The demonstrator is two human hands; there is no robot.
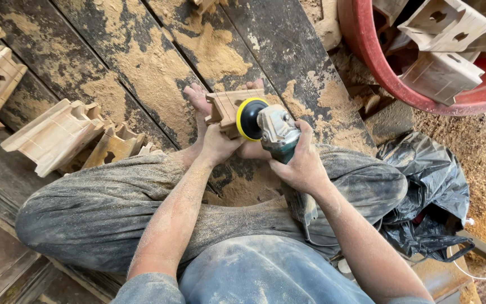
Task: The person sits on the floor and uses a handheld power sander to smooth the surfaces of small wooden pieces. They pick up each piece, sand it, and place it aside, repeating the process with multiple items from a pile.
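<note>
The dark plank floor [288, 45] takes up most of what I can see, old boards running away from the person and drifted over with pale sawdust. I will place everything from the red tub [367, 62] at the upper right. That tub is a big plastic basin, heaped with carved wooden blocks [442, 76], each with a cut-out hole. Just below it lies a crumpled black plastic bag [428, 191] on loose sawdust. Far to the left of the tub, across the boards, more carved pieces [57, 135] lie in a loose pile.

The person sits cross-legged in dusty grey trousers, knees spread, to the lower left of the tub. The right hand [302, 163] is wrapped tight round the body of a small angle grinder [274, 132], fingers closed about the housing. Its black sanding disc with a yellow rim [250, 119] sits against the wooden piece [229, 110], which is held up off the floor in front of the shins, left of the tub. The left hand [217, 143] grips that piece from beneath, fingers curled shut round its lower edge; a bare foot shows behind it.

The piece looks like light, stiff, dry timber with notched edges, likely dusty and a bit slippery. I would judge the thick flat base the safest place to hold it, well clear of the disc.
</note>
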